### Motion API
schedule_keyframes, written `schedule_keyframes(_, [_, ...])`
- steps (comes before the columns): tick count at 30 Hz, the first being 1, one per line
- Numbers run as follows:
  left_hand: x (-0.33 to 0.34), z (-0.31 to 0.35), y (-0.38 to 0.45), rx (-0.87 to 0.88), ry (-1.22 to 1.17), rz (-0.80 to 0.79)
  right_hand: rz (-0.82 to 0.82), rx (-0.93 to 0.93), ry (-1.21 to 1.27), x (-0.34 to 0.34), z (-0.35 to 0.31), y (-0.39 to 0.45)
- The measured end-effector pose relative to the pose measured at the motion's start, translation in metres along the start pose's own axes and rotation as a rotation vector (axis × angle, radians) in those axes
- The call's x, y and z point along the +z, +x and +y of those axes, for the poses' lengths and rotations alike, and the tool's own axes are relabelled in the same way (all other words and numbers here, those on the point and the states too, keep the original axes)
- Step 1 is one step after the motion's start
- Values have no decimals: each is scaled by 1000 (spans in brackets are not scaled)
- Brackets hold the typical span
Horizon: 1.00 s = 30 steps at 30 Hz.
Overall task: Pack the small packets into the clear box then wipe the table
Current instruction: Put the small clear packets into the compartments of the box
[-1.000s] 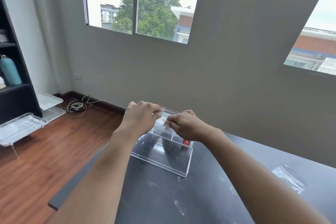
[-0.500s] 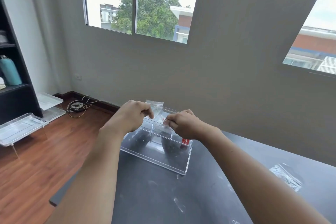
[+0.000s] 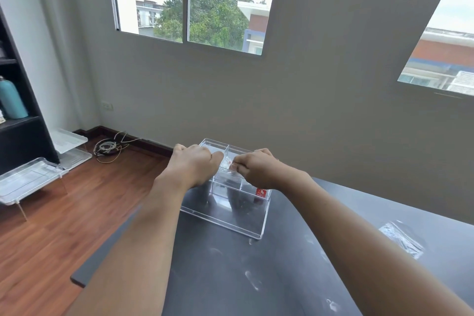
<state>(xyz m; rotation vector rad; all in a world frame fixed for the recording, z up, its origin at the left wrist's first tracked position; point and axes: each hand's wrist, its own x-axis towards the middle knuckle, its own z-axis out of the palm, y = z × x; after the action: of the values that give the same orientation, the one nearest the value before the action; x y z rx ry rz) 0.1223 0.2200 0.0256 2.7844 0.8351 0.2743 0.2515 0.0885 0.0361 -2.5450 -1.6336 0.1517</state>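
A clear box [image 3: 230, 215] with inner dividers and a red sticker stands on the dark grey table [image 3: 256, 277] near its far left corner. Over the box's open top, my left hand [image 3: 195, 165] and my right hand [image 3: 256, 168] both pinch a small clear packet [image 3: 227, 163] with red print, stretched between them. The packet sits low at the box's rim, mostly hidden by my fingers. Another small clear packet [image 3: 402, 237] lies flat on the table at the right.
White smears mark the table surface [image 3: 252, 279]. The table's left edge drops to a wooden floor with clear trays [image 3: 33, 179] and a cable coil [image 3: 107, 147]. A black shelf holds a teal bottle [image 3: 11, 100]. A grey wall stands behind the table.
My left hand swung out left, raising the packet's corner above the box, then came back toward the right hand. The packet now sits lower at the box's rim.
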Motion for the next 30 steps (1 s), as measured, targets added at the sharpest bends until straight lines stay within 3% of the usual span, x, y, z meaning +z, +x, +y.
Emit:
schedule_keyframes(4, [-5,8,-5,-11,28,52,21,-20,22,0,-1,-2])
schedule_keyframes(7, [-4,5,-2,42,27,209,179,-89,97,5,5,-11])
schedule_keyframes(10, [1,11,2,141,-40,329,293,-145,113,6,12,-28])
schedule_keyframes(15, [13,39,-8,360,-163,407,348,-139,77,-5,35,-82])
schedule_keyframes(24, [36,100,-38,684,-247,354,370,351,97,-33,110,-223])
schedule_keyframes(30, [52,180,-57,757,-247,63,234,673,129,-40,154,-282])
